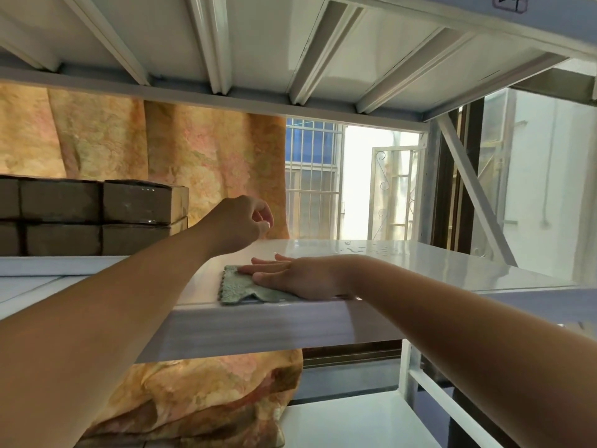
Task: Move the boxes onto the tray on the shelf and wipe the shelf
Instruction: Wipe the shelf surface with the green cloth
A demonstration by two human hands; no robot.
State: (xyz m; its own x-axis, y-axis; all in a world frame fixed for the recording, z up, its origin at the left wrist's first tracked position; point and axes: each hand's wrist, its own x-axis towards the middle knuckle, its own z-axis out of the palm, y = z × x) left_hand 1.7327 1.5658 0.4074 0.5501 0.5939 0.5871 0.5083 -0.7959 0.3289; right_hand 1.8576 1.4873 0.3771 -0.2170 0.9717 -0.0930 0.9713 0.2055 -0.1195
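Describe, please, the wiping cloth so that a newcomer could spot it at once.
Look at the glossy white shelf to the right of the stacked brown boxes. Near its front edge lies a small green cloth with a scalloped hem, pressed flat under the right hand. It is the only soft, green thing on that shelf.
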